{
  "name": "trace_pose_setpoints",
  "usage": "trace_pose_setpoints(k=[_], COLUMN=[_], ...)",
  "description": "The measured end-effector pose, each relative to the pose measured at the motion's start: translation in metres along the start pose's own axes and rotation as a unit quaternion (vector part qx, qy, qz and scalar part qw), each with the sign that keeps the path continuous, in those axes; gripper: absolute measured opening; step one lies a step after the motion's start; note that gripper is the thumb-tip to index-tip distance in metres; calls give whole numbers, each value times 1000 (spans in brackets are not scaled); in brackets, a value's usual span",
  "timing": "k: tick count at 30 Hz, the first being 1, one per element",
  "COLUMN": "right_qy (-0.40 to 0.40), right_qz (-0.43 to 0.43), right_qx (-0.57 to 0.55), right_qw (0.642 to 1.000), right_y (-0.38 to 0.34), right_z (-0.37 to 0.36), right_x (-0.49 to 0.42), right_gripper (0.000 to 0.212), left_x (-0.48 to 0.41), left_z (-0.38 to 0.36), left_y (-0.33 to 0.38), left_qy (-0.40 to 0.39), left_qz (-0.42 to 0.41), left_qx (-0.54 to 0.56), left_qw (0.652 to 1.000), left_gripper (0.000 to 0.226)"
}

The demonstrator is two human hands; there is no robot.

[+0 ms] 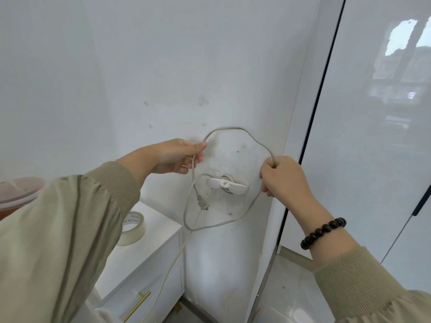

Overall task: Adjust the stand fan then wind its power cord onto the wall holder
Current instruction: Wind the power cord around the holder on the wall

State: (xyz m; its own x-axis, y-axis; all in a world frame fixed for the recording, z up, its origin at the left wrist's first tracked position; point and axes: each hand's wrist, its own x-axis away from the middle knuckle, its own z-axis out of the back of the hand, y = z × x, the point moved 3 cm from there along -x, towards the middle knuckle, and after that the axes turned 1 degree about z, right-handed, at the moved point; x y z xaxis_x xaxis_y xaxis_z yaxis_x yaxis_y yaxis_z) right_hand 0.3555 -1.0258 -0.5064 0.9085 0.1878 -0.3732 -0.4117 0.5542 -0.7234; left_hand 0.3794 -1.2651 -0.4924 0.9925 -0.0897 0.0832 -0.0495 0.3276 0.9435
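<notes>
- The left hand point(179, 156) pinches the power cord point(233, 128) between thumb and curled fingers, just above and to the left of the wall holder point(227, 183). This probably anchors one end of the loop so it cannot slip.
- The right hand point(283, 177) has its fingers closed round the same cord on the holder's other side. It spreads the loop wide, seemingly so it can pass over the holder's arms.
- Between the hands the cord arches above the holder, then sags below it in a second curve. One strand appears hooked round the holder's hub, and the plug point(202, 202) dangles just beneath.
- The remaining cord trails down past the white cabinet point(151, 250), where a tape roll point(133, 227) sits. The fan is out of view.
- Judging by the slack, the winding is barely begun.
</notes>
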Motion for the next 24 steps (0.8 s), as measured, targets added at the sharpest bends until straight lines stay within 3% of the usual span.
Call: trace_pose_setpoints(k=[4, 8, 12, 15, 19, 21, 24], right_qy=[-55, -70, -73, -78, -131, -218, -399], right_qz=[11, 26, 17, 6, 45, 70, 41], right_qx=[-85, -99, -64, -35, 51, 161, 324], right_qw=[995, 992, 995, 996, 989, 960, 857], right_y=[-6, -8, -6, -5, -6, -6, 0], right_z=[5, 5, -2, -6, -10, -11, -12], right_x=[-1, -4, -7, -8, -3, 1, 15], right_gripper=[27, 24, 23, 26, 32, 38, 43], left_x=[4, 5, 7, 6, 1, 3, 4], left_z=[0, -5, -5, -15, -18, -16, -14], left_y=[-13, -2, 4, -6, -17, -17, -12], left_qy=[-112, -199, -224, -266, -196, -177, -151], left_qz=[44, -22, -54, -3, 75, 79, 66], left_qx=[-20, 76, 155, 55, -21, -56, -91], left_qw=[993, 977, 961, 962, 977, 980, 982], left_gripper=[60, 37, 28, 34, 42, 39, 39])
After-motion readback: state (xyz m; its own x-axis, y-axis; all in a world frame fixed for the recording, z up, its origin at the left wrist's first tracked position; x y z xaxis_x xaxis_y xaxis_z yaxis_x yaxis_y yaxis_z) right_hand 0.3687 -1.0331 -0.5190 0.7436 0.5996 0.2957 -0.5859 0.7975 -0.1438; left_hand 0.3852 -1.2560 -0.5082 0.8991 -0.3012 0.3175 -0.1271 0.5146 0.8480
